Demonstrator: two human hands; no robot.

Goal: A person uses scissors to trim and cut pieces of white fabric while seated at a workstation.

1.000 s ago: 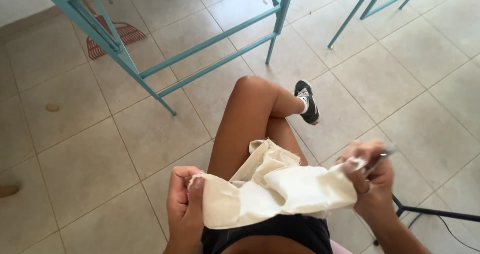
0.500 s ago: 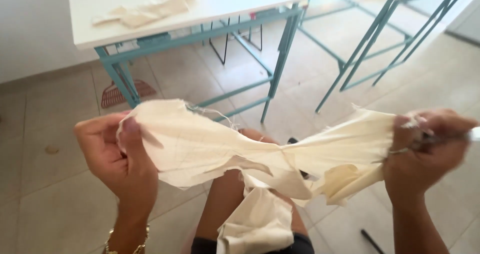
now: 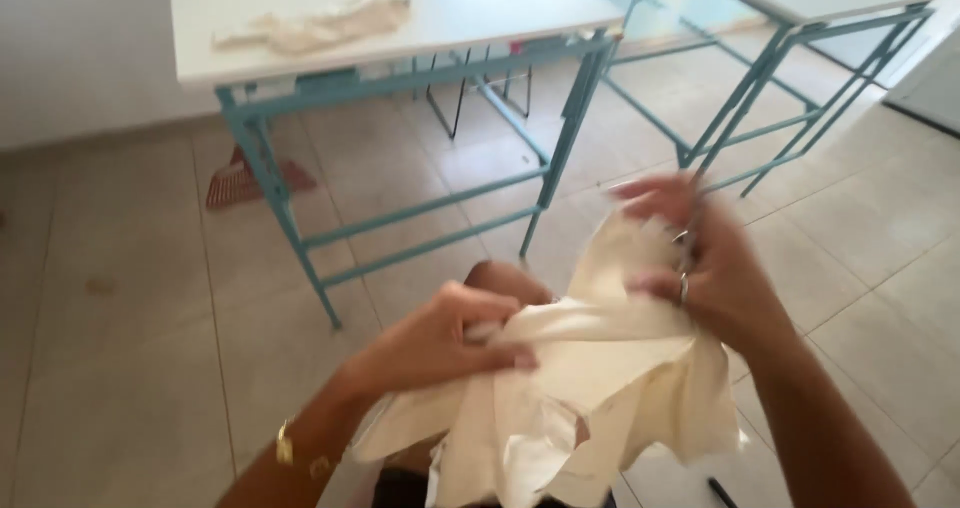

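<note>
Cloth, cream and crumpled, hangs bunched between both hands above the person's lap, its loose folds falling toward the tiled floor. The left hand has its fingers curled and pressed into the upper edge of the cloth, gripping it. The right hand is blurred; its fingers seem closed on the raised corner of the cloth, a ring showing on one. Behind them stands a white table on blue legs, with another pale cloth scrap lying on it.
</note>
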